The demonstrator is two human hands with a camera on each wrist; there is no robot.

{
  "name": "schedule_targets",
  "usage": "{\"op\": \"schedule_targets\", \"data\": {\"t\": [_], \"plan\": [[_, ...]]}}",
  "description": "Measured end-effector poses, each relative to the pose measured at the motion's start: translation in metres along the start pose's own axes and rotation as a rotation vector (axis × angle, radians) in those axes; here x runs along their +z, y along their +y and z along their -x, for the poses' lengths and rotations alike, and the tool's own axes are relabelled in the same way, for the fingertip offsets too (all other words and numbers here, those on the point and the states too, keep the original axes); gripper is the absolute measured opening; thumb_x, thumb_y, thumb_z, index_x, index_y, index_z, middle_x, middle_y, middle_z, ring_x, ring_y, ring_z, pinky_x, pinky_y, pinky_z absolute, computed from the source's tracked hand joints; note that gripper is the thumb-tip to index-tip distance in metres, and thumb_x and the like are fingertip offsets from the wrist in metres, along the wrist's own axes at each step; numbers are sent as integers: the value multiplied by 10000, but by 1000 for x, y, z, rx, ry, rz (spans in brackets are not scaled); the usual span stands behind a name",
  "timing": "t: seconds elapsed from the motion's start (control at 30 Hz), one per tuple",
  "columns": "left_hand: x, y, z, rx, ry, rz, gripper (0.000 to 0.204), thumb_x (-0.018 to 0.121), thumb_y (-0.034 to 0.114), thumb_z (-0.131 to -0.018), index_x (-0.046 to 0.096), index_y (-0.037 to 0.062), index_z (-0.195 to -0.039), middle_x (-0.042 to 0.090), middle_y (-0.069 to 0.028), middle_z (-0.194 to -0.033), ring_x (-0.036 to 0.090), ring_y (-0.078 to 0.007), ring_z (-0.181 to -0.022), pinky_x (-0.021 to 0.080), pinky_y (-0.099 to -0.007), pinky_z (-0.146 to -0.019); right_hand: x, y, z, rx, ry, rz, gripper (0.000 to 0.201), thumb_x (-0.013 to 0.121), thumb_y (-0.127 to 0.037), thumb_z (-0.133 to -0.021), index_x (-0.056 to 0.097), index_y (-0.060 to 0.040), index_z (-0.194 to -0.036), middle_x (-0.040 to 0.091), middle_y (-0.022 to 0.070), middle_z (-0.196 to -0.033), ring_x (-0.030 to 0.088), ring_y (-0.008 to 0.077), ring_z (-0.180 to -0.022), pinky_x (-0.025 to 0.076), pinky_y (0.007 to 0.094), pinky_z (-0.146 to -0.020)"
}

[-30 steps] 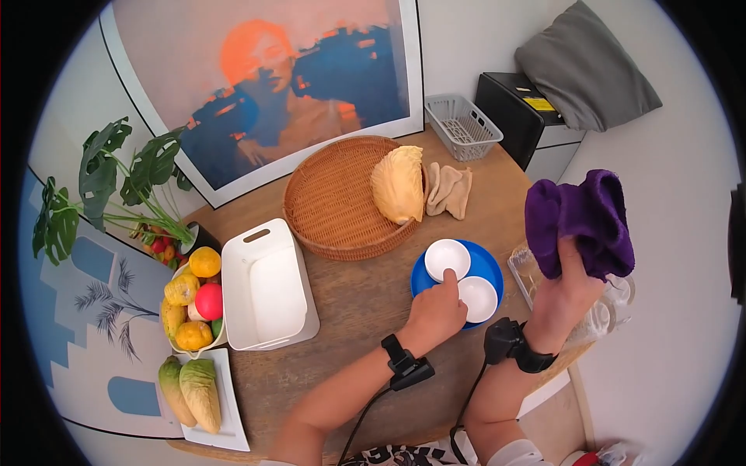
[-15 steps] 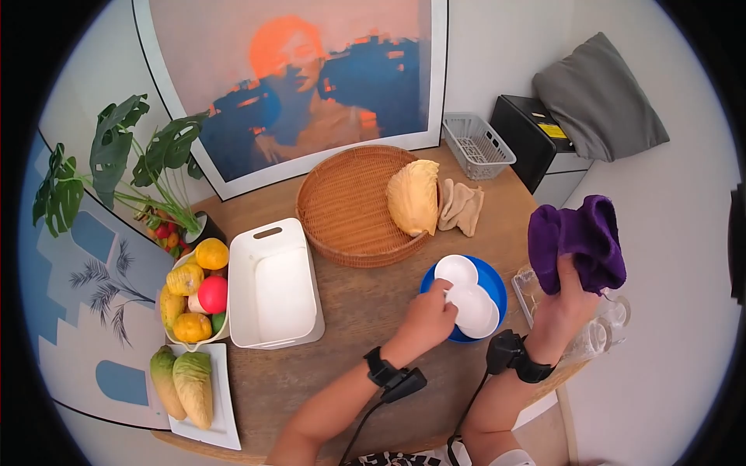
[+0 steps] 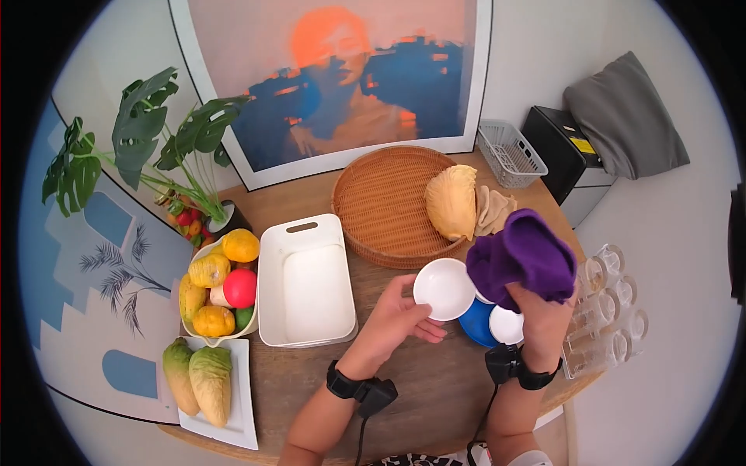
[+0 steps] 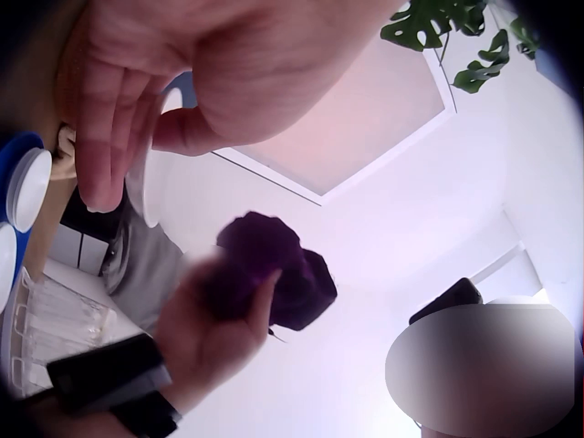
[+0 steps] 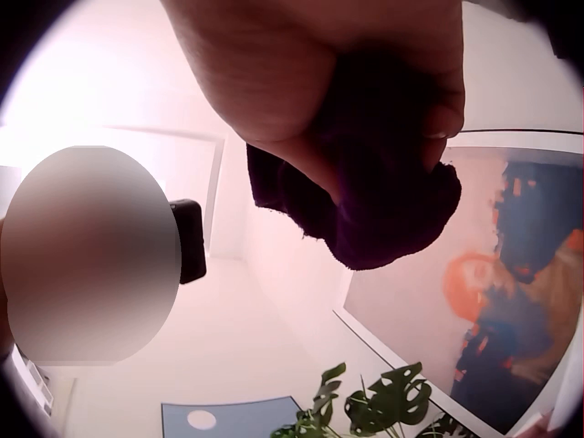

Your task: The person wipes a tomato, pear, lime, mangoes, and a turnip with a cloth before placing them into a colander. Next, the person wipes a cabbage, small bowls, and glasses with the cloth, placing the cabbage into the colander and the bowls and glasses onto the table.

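Observation:
My left hand (image 3: 391, 325) pinches a small white bowl (image 3: 444, 288) between thumb and fingers, its hollow facing up toward the head camera. In the left wrist view this bowl (image 4: 151, 182) shows nearly edge-on. A crumpled purple cloth (image 3: 524, 256) is bunched in my right hand (image 3: 545, 322), raised beside the bowl. Dark folds of the cloth (image 5: 392, 224) come out below the fingers in the right wrist view. Under the cloth lies a blue plate (image 3: 477, 323), partly hidden, with more small white bowls (image 3: 507, 326) on it.
A white bin (image 3: 305, 291) stands left of centre, by a bowl of fruit (image 3: 210, 272) and a white plate (image 3: 243, 388) with two vegetables. Behind are a wicker tray (image 3: 381, 202) and a grey basket (image 3: 513, 155). Clear glasses (image 3: 606, 311) line the right edge.
My left hand has lifted a white bowl off the blue plate and moved it up and left. The right hand has brought the purple cloth left, close to the bowl. The head view has shifted.

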State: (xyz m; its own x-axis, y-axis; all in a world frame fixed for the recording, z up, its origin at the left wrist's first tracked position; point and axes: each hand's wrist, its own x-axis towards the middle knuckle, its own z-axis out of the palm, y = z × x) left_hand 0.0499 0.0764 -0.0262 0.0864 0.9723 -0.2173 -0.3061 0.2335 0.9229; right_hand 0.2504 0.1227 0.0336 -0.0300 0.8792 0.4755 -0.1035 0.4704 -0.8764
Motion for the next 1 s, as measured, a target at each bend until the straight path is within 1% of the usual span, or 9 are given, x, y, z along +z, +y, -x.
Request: {"op": "schedule_targets", "data": {"t": [0.07,0.17,0.3,0.37,0.43,0.47,0.53,0.7,1.0], "plan": [[0,2,4,53,-14,58,434,517,39,-946,361,-59,-1339,662,-202,-1018,712,-276,-828,621,-369,-679,14,1,-1,-38,-27,43,540,748,-1,-675,566,35,-1182,638,116,-1102,632,219,-999,478,319,-903],[-8,10,12,132,-23,112,364,514,50,-954,448,-52,-1297,658,-170,-1074,706,-243,-840,618,-351,-703,27,0,-7,-461,-307,403,521,726,9,-592,622,0,-1103,612,191,-1064,632,353,-968,503,367,-849],[-8,6,20,362,75,-87,323,570,44,-931,525,-15,-1245,670,-111,-1064,684,-172,-853,585,-299,-703,50,-1,4,-418,-488,543,515,735,39,-591,635,-42,-1090,614,170,-1063,627,366,-950,510,396,-807],[-9,7,22,514,122,-298,328,594,39,-920,534,-7,-1239,674,-90,-1048,676,-157,-846,571,-293,-714,55,4,5,-439,-490,535,513,744,28,-591,635,-40,-1087,613,169,-1068,628,363,-949,512,392,-803],[-10,16,29,159,-60,-23,335,606,12,-905,540,1,-1234,661,-73,-1068,651,-149,-938,538,-303,-797,58,8,4,-467,-495,521,512,753,18,-590,634,-38,-1085,613,168,-1072,630,360,-948,515,389,-798],[-8,14,28,162,-58,-25,335,606,12,-905,540,1,-1234,661,-73,-1068,651,-149,-938,538,-303,-797,58,10,4,-478,-440,492,505,757,14,-593,635,-36,-1080,613,171,-1074,631,362,-945,517,387,-788],[-1,8,27,186,-118,-235,342,608,17,-917,513,-2,-1246,626,-80,-1150,605,-143,-1055,509,-315,-885,57,10,4,-483,-381,467,498,761,10,-596,636,-34,-1076,612,174,-1075,632,364,-942,519,385,-779],[3,21,33,363,-73,-89,357,587,12,-944,415,16,-1258,558,-99,-1226,555,-150,-1144,479,-331,-954,55,16,2,-556,-194,509,471,756,14,-645,606,-19,-1090,608,193,-1073,637,364,-925,520,385,-775],[-18,22,34,487,-256,-32,391,574,-21,-942,338,43,-1248,441,-126,-1369,457,-197,-1288,404,-371,-1067,51,15,3,-436,-277,296,422,741,-83,-689,603,7,-1077,626,207,-1072,639,359,-960,504,374,-836]]}}
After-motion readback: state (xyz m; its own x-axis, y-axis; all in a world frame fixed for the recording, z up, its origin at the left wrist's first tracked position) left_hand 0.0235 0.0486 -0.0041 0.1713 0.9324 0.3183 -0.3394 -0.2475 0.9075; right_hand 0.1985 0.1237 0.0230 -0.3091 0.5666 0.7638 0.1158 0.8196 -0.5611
